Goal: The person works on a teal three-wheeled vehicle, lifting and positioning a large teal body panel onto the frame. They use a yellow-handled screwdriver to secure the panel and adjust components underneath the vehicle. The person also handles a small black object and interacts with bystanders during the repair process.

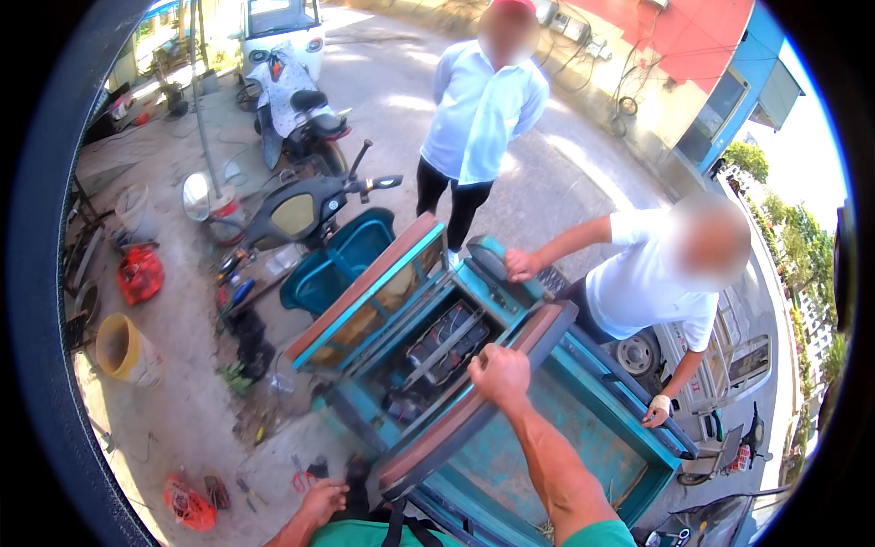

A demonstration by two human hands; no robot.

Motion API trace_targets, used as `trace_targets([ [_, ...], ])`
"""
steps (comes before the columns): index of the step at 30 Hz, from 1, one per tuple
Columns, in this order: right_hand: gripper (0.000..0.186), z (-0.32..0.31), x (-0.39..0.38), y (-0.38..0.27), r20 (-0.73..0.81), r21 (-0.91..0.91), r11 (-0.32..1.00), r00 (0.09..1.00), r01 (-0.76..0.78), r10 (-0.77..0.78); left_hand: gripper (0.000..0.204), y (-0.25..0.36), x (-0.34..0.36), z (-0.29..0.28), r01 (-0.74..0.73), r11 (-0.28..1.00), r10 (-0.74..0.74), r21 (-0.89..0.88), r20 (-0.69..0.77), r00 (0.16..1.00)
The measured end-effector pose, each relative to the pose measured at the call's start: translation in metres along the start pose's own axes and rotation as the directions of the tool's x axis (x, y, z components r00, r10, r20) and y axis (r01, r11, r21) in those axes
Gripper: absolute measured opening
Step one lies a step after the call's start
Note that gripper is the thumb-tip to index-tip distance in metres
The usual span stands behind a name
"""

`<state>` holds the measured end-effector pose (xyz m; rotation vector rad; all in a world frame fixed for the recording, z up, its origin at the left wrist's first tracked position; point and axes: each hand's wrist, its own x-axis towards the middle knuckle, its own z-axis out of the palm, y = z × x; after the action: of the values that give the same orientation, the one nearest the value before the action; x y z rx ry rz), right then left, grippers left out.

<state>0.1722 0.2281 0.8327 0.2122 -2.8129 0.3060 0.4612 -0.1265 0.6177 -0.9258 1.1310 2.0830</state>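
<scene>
My right hand (501, 374) is closed over the brown padded backrest (436, 439) of a teal three-wheeled cargo vehicle, its forearm crossing the teal cargo bed (583, 419). In front of it, the raised seat panel (365, 292) leaves a compartment uncovered, with a dark battery or motor unit (447, 342) and a metal bar inside. Low at the left, my left hand (324, 500) hangs beside the vehicle, fingers loosely curled together, with nothing visible in them. Across the vehicle, a co-worker's hand (522, 264) rests on the teal armrest (497, 255); their other hand (656, 412) is at the bed's side rail.
Another person (483, 109) stands beyond the handlebars (365, 182). To the left on the concrete are a yellowish bucket (118, 351), red bags (139, 273), hand tools (248, 492) and dark cloth (246, 342). A scooter (305, 114) and a white vehicle (283, 36) are parked at the back.
</scene>
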Motion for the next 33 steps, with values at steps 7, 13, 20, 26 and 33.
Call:
trace_targets([
  [7,0.019,-0.001,-0.001,-0.002,0.043,-0.012,1.0,0.999,-0.016,0.017,0.029,0.002,-0.004,-0.001,0.005,0.998,-0.005,0.067,-0.002,1.0],
  [13,0.024,-0.001,0.003,0.003,0.053,-0.049,0.999,0.998,-0.023,0.026,0.024,0.021,-0.037,0.018,-0.026,0.985,0.044,0.169,-0.107,0.993],
  [20,0.021,0.001,-0.002,0.003,0.047,-0.037,0.999,0.999,-0.016,0.018,0.026,0.002,-0.02,0.0,0.081,0.969,-0.059,0.232,-0.103,0.993],
  [26,0.021,-0.004,0.001,-0.001,0.044,-0.016,1.0,0.999,-0.019,0.019,0.028,0.029,-0.049,0.033,0.112,0.992,-0.107,0.062,-0.087,0.99],
  [33,0.021,-0.002,0.001,0.002,0.047,-0.022,1.0,0.999,-0.016,0.017,0.031,0.014,-0.009,0.009,0.081,0.956,-0.116,0.281,0.108,0.987],
])
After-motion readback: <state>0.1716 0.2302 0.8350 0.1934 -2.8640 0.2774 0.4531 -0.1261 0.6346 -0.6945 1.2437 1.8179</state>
